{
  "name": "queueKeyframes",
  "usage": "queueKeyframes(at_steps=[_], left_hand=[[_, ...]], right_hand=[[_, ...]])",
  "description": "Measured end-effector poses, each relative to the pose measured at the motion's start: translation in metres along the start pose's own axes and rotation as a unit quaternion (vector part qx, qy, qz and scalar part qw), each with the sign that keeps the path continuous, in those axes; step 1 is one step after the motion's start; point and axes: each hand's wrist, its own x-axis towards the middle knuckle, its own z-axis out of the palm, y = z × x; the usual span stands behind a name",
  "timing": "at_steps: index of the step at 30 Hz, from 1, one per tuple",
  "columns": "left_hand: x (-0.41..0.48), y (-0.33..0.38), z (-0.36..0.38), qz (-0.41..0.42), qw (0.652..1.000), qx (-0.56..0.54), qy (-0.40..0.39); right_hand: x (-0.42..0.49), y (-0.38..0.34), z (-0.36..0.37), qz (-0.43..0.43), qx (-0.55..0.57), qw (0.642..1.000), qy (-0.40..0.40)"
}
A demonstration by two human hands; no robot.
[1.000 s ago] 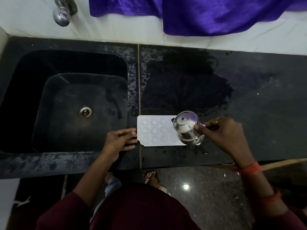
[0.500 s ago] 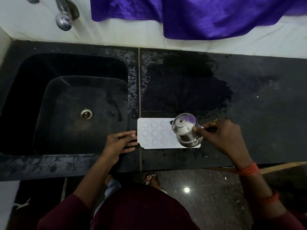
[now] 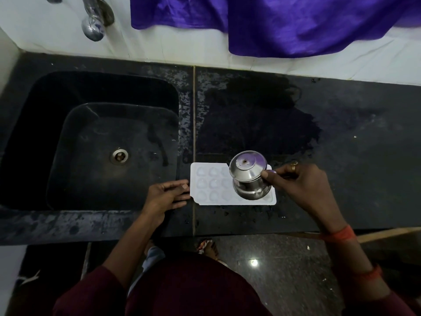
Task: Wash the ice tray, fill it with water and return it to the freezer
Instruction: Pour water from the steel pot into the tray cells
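One white ice tray (image 3: 209,185) lies on the table (image 3: 341,133) beside the sink (image 3: 102,144); your left hand (image 3: 165,197) touches its left edge with relaxed fingers, your right hand (image 3: 300,183) grips a tilted steel jug (image 3: 248,174) above it.

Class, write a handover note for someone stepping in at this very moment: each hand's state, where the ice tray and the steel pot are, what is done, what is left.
Left hand: open, touching the left edge of the ice tray.
Right hand: grip on the steel pot, tipped over the tray's right end as if pouring.
The tray lies flat on the wet counter, just right of the sink.
Done: tray out of the sink and set down for filling; how full its cells are cannot be told.
Left: finish filling, then carry it level to the freezer, which is not in view.
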Motion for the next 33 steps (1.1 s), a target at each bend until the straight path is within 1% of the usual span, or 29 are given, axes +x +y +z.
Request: queueKeyframes(at_steps=[11, 26, 33], left_hand=[[0.000, 0.000, -0.002, -0.001, 1.000, -0.001, 0.002], [0.004, -0.004, -0.004, -0.001, 1.000, -0.013, -0.007], [0.005, -0.004, -0.003, 0.000, 1.000, -0.020, -0.007]], right_hand=[[0.007, -0.001, 0.014, -0.008, -0.051, 0.999, -0.010], [0.010, -0.004, 0.015, -0.016, -0.078, 0.997, -0.014], [0.012, -0.005, 0.015, -0.015, -0.071, 0.997, -0.015]])
